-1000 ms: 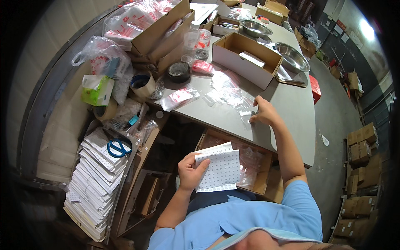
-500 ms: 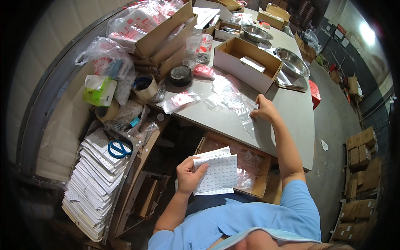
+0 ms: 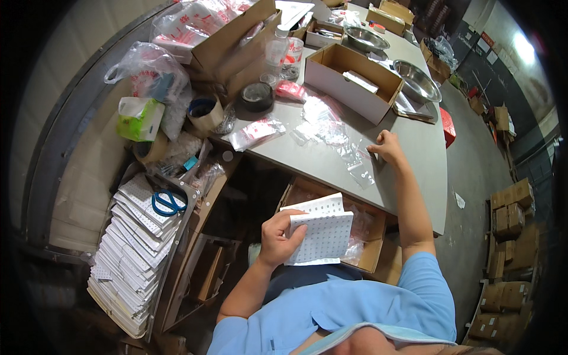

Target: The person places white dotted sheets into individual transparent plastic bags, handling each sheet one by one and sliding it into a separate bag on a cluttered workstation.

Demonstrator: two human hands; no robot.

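Observation:
My left hand (image 3: 279, 238) is closed around the left edge of several folded sheets of printed paper (image 3: 322, 236), thumb on top, above an open drawer. On the grey table, my right hand (image 3: 387, 148) makes a pinch at the upper right edge of a small clear plastic bag (image 3: 361, 171). What lies right between those fingertips is small and hard to see. More clear plastic bags (image 3: 322, 121) lie in a loose heap to the left of it. A packet of bags with red print (image 3: 255, 133) rests close to the table's front edge.
The open drawer (image 3: 371, 247) holds plastic bags. A white-sided cardboard box (image 3: 343, 89) stands behind my right hand, with a steel bowl (image 3: 417, 81) beside it. Tape rolls (image 3: 256, 96) sit at left. Blue-handled scissors (image 3: 168, 203) lie on a tall paper stack (image 3: 127, 260).
My left hand has moved right and slightly up with the folded sheets. My right hand has shifted a little right, and the nearest clear bag has slid right with it.

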